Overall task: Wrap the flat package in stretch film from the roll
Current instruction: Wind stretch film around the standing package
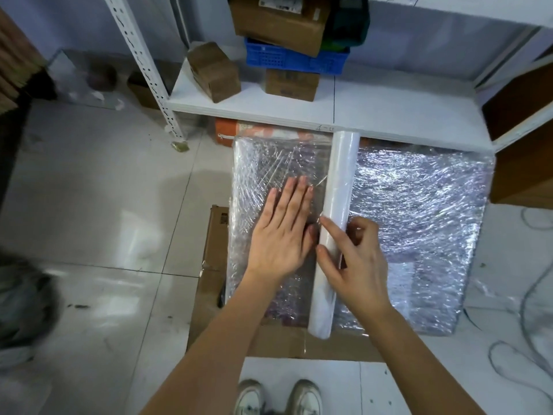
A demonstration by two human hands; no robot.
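The broad, flat rectangular package [419,235], already skinned in crinkled clear film, lay on flattened brown cardboard [287,342] on the floor, its far edge just in front of the white metal shelf [389,115]. The long white roll of stretch film [335,232] lay across the package's top face, running from the shelf side back toward the person's feet, left of the package's middle.

The left hand [281,229] lay flat, fingers straight, pressing the smoother film left of the roll. The right hand [353,256] curled over the roll's nearer half, thumb and fingertips around it.

By its look, the package was stiff enough to lift by its edges, though too wide for one hand, and probably slippery under the film. Its long sides seemed the safer hold. The film itself looked thin, clingy and easily torn or bunched, so tension likely had to come from the roll. The roll seemed rigid and light, best held round its body or at both ends.
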